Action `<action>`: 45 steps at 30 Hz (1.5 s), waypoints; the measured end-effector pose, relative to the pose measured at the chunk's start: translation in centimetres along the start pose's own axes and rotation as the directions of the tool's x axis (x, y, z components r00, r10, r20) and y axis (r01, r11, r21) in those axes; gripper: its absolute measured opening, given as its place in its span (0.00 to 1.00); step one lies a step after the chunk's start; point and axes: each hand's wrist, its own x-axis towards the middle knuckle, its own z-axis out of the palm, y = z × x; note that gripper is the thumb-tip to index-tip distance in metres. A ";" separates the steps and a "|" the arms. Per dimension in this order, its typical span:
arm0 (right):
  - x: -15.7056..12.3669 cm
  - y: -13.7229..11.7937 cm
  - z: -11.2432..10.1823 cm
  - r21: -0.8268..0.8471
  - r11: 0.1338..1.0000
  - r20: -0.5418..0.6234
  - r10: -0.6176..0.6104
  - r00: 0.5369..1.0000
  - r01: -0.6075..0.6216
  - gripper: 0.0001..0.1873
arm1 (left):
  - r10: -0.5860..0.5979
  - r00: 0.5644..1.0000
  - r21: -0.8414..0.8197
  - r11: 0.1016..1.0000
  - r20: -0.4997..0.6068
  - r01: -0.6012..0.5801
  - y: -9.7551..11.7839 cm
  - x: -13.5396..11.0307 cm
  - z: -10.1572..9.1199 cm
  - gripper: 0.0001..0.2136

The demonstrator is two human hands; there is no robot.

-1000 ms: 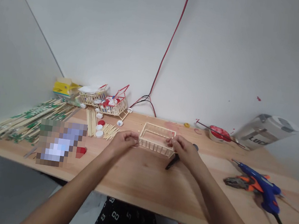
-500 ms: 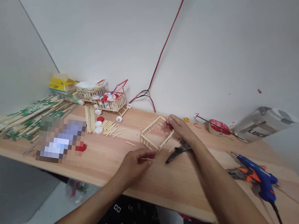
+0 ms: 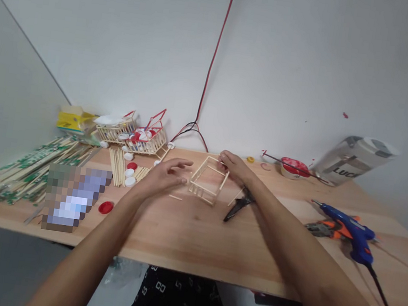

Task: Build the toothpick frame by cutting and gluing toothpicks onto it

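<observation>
A small open frame of thin wooden sticks [image 3: 208,180] sits on the wooden table [image 3: 196,233]. My right hand [image 3: 235,168] pinches its far corner. My left hand [image 3: 162,176] hovers just left of the frame, fingers spread, holding nothing. One loose stick [image 3: 175,197] lies on the table under the left hand. Black cutters [image 3: 239,204] lie just right of the frame.
Finished stick baskets with red handles [image 3: 136,136], cut sticks and red and white caps [image 3: 125,170] stand at the back left beside wrapped chopsticks [image 3: 23,168]. A blue glue gun [image 3: 348,231] and orange pliers [image 3: 324,227] lie at the right. A red dish [image 3: 295,168] stands by the wall.
My left hand has risen from the table's front and moved left and back, opening beside the frame. My right hand stays on the frame's far corner. The view has shifted slightly.
</observation>
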 end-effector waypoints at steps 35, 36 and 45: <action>-12.3 -8.4 0.1 -0.059 0.983 -0.306 0.150 0.940 -0.176 0.09 | -0.162 0.853 0.628 0.746 0.496 -0.224 5.3 4.7 4.4 0.08; -12.4 -8.6 0.2 -0.081 0.984 -0.271 0.134 0.953 -0.161 0.11 | -0.174 0.851 0.629 0.748 0.495 -0.214 5.3 4.7 4.5 0.08; -12.2 -7.4 1.0 -0.249 0.967 -0.153 0.019 0.988 -0.057 0.15 | -0.203 0.868 0.614 0.777 0.453 -0.138 4.9 4.7 5.3 0.10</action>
